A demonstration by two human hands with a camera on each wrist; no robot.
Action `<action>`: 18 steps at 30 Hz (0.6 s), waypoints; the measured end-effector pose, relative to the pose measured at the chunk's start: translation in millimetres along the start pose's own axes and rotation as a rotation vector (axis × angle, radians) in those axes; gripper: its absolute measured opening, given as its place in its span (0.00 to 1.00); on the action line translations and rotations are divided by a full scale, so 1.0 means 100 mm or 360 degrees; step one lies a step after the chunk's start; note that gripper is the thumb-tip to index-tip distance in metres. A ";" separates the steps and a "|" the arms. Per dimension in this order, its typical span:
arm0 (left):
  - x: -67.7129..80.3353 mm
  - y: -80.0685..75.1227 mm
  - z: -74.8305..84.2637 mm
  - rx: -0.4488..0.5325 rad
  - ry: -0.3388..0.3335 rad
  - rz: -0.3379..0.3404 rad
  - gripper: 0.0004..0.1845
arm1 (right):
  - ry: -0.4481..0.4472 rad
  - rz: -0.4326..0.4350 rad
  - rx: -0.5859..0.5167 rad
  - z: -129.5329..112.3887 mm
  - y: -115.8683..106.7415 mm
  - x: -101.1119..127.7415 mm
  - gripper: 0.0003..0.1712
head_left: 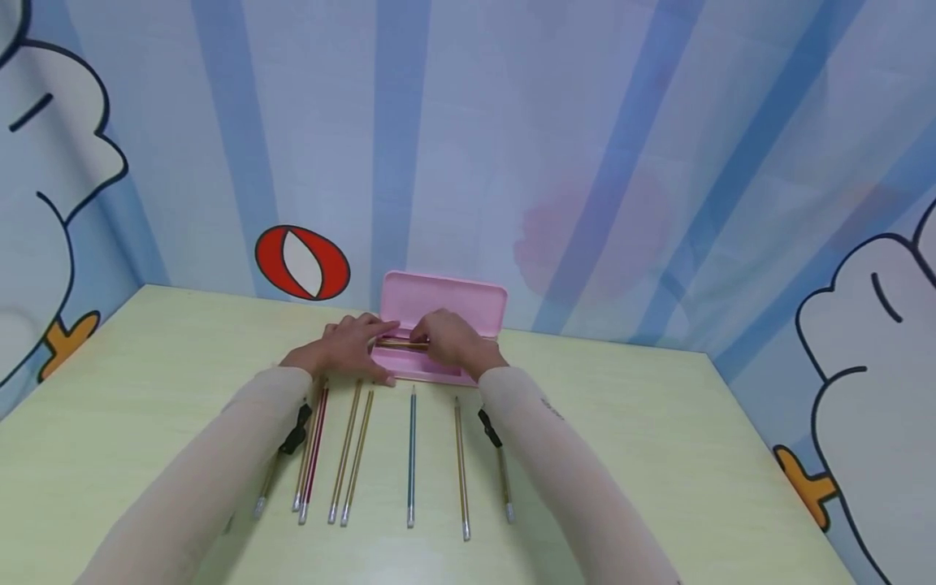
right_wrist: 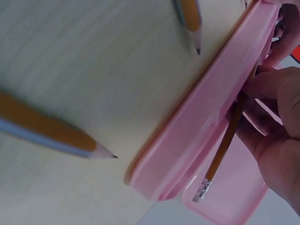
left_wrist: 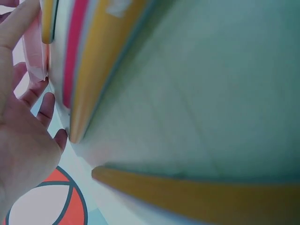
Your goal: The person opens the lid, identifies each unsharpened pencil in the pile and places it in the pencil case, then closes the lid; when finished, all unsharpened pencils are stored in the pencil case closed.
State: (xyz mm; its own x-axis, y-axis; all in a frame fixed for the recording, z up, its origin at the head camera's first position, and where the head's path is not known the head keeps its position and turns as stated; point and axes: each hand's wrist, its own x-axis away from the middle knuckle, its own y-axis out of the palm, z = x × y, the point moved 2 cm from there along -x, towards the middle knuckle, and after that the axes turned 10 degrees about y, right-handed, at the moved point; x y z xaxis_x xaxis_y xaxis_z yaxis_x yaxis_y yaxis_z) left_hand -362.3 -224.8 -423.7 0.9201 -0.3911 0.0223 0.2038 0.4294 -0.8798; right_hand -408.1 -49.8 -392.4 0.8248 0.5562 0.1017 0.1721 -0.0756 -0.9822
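A pink pencil case [head_left: 420, 366] stands at the back of the table with its lid [head_left: 439, 299] raised. My right hand [head_left: 455, 340] is over the case and pinches a yellow pencil [right_wrist: 220, 157]; its silver-banded eraser end sticks out past the fingers in the right wrist view. The pencil lies lengthwise above the case, its other end pointing left. At the case's left end, my left hand [head_left: 349, 348] has its fingers spread, thumb by the front edge and index finger near the hinge side. What lies inside the case is largely hidden by the hands.
Several pencils lie in a row on the table [head_left: 629, 455] before the case, erasers toward me. Among them are a blue pencil [head_left: 412, 467], a red pencil [head_left: 314, 459] and a yellow pencil [head_left: 461, 471]. A patterned blue curtain [head_left: 468, 162] hangs behind the table.
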 end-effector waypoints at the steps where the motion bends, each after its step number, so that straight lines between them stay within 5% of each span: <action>1: 0.00 0.00 0.00 -0.0001 0.0000 -0.0001 0.54 | -0.0002 0.0013 0.0019 0.00 0.01 -0.01 0.20; 11: -0.03 0.02 0.02 0.0020 0.0015 -0.0004 0.54 | 0.0029 0.0106 0.0046 0.05 0.05 0.03 0.19; 18: 0.00 0.00 0.01 0.0038 -0.0030 -0.0010 0.55 | -0.0050 0.0212 -0.0305 0.22 -0.12 0.18 0.20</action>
State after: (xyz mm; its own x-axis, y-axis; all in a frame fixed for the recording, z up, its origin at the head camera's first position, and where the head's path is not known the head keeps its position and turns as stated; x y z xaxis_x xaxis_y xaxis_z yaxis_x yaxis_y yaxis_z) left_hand -362.5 -224.1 -423.6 0.9248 -0.3787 0.0369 0.2174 0.4462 -0.8681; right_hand -407.1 -20.4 -382.0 0.8305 0.5559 -0.0345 0.1646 -0.3042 -0.9383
